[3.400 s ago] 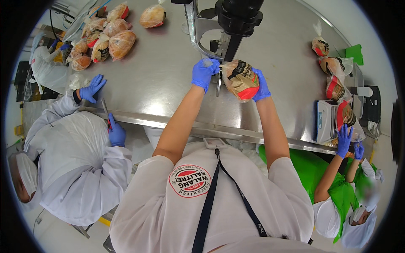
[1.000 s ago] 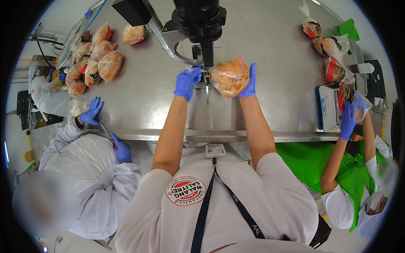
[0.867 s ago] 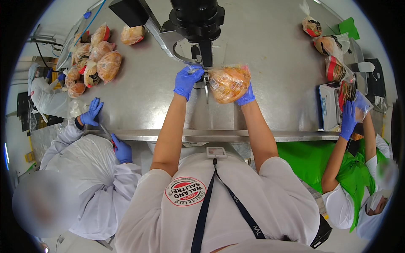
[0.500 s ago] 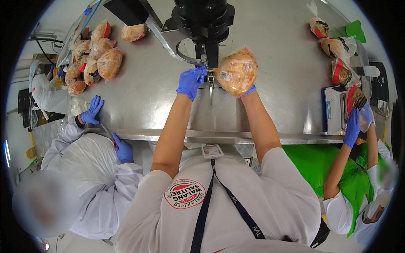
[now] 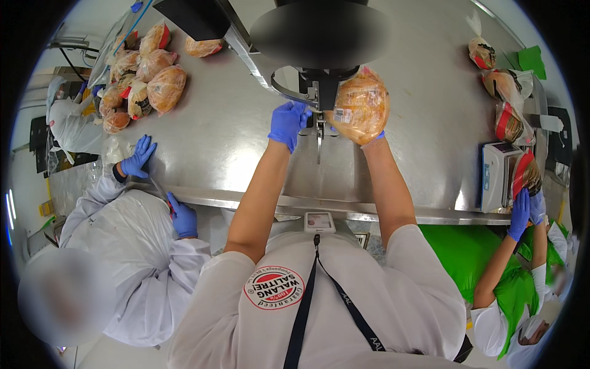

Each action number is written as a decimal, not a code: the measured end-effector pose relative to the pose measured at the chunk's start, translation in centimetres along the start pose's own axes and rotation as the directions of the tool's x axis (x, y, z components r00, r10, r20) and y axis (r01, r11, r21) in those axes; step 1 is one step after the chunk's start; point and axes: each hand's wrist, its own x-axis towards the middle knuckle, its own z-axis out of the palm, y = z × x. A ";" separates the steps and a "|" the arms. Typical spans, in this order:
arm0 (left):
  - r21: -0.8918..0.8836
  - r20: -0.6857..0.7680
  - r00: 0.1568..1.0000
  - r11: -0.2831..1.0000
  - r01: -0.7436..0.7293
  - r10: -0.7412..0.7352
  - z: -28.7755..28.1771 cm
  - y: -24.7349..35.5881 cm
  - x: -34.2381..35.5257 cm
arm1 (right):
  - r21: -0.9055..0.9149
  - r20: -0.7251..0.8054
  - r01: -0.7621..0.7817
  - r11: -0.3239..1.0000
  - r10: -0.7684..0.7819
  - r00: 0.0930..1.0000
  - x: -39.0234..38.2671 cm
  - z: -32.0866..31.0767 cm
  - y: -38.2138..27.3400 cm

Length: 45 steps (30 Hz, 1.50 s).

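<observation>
A broad steel table (image 5: 424, 141) gleams below us, more bagged pieces (image 5: 166, 89) heaped over to the left, and here's our bagged meat (image 5: 362, 107), just right of the black machine (image 5: 328, 92)! Our right hand (image 5: 377, 139), mostly hidden, cups it from beneath; across the machine, our left hand (image 5: 286, 125) has its fingers curled in, though what they pinch we cannot tell

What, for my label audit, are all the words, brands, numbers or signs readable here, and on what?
Wording is not copied here.
White fabric shirt: round red-and-black emblem, readable.
Dark fabric lanyard: pale lettering, readable.
Golden-brown rounded bundle in clear plastic: pale label, too small to read.
Red-marked plastic bags: print too small.
White rectangular badge: too small.
</observation>
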 end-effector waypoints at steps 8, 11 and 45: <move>0.700 0.149 0.869 0.571 -0.429 0.471 0.0 0.5 -1.7 | -0.017 -0.006 0.014 1.000 -0.014 1.000 0.6 0.4 0.6; 0.649 0.089 0.874 0.637 -0.415 0.478 -0.1 -0.2 -0.9 | -0.060 -0.009 0.027 0.998 -0.027 1.000 1.5 0.1 0.5; 0.052 -0.070 0.996 0.997 -0.051 0.055 0.8 -1.0 -0.3 | -0.493 0.277 0.265 -0.829 0.139 0.951 0.1 9.1 -0.6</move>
